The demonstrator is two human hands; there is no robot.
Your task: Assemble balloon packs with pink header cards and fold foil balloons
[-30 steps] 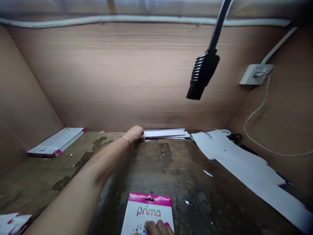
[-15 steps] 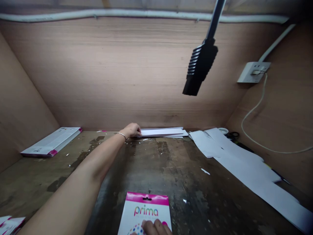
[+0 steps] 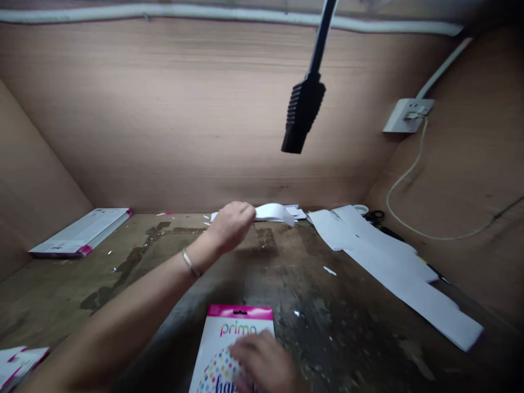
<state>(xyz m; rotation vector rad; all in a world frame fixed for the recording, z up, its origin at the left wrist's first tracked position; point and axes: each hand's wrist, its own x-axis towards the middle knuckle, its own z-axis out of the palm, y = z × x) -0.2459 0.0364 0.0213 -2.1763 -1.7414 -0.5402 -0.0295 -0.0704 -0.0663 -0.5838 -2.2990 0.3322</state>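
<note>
My left hand [image 3: 233, 226], with a bracelet at the wrist, is closed on one end of a white paper strip [image 3: 275, 212]. The strip bows upward and its far end hangs over more white strips [image 3: 301, 213] by the back wall. In front of me a white and pink "prima" packet [image 3: 216, 355] lies on the table, with coloured dots and part of a word printed on it. Over the packet's right side is my right hand [image 3: 266, 363], slightly blurred, its thumb and fingers apart; whether it touches the packet is hard to tell.
A stack of pink-edged packets [image 3: 82, 232] lies at the back left, with more packets [image 3: 20, 363] at the near left. Long white paper sheets [image 3: 393, 278] cover part of the right side. Beyond them are black-handled scissors [image 3: 374, 215]. A black cable connector [image 3: 303, 109] hangs overhead.
My left hand has pinched up a paper strip from the pile and drawn it nearer. My right hand has shifted up and right over the packet. The view has turned slightly.
</note>
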